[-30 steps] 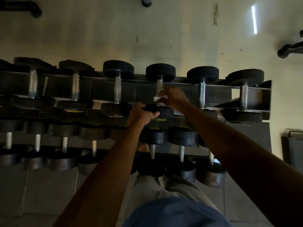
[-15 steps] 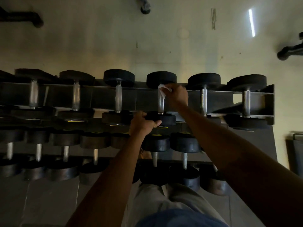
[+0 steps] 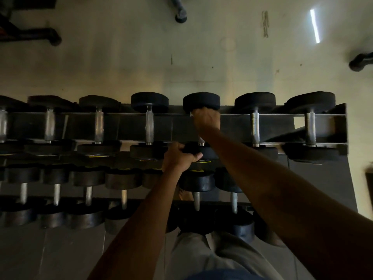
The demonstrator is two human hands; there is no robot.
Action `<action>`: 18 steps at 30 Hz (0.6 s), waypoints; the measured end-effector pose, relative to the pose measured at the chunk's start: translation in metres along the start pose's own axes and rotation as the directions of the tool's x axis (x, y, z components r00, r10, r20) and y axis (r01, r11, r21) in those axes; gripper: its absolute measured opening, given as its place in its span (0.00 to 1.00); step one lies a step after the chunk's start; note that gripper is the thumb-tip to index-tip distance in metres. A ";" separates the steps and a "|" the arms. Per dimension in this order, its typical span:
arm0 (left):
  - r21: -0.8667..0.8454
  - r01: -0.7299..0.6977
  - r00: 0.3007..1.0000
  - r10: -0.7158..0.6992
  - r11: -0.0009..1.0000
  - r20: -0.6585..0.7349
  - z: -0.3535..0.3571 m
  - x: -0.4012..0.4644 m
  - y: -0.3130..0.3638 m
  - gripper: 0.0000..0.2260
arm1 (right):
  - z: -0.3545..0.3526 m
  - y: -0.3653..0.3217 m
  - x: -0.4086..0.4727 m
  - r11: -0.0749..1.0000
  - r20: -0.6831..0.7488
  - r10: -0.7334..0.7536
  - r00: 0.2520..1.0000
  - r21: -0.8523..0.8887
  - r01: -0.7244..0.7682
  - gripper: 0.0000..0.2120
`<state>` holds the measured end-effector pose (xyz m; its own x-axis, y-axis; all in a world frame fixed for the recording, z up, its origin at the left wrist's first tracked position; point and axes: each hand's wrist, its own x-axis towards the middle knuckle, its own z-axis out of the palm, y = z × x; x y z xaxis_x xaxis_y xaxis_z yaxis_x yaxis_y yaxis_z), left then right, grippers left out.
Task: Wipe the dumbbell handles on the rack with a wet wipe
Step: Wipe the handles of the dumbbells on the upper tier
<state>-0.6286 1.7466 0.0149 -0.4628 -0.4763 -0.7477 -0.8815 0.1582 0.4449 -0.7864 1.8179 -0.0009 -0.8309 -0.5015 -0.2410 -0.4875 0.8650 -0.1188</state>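
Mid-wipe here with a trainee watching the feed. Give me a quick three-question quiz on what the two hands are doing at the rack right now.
1. True or false: the left hand grips the near head of the dumbbell being wiped.
2. Where on the handle is the right hand? A) far end, by the far head B) near end C) off the handle
3. Fill in: on the top rack, dumbbells to the right of the one being wiped number ___.

Key: 1 true; 2 A; 3 two.
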 end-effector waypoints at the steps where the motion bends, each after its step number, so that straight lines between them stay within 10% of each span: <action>1: -0.001 0.004 1.000 -0.004 1.000 0.002 0.000 0.000 0.001 0.33 | 0.001 0.000 0.000 0.999 -0.006 0.020 1.000 0.025 -0.020 0.08; 9: -0.002 0.000 1.000 0.000 1.000 -0.024 0.002 0.000 -0.002 0.36 | 0.027 0.016 -0.027 0.786 -0.171 0.339 0.925 0.593 -0.178 0.14; 16: -0.006 0.018 1.000 -0.018 1.000 -0.016 0.003 0.001 0.000 0.36 | 0.020 0.007 -0.025 -0.088 0.431 0.563 0.705 0.880 -0.467 0.07; 18: -0.020 0.017 1.000 -0.017 1.000 -0.016 0.003 0.002 -0.001 0.35 | 0.016 0.012 -0.022 -0.175 0.519 0.496 0.696 0.845 -0.505 0.10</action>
<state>-0.6292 1.7477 0.0117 -0.4461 -0.4926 -0.7472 -0.8871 0.1325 0.4422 -0.7694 1.8398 -0.0122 -0.6816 0.0898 -0.7262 0.7313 0.1180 -0.6717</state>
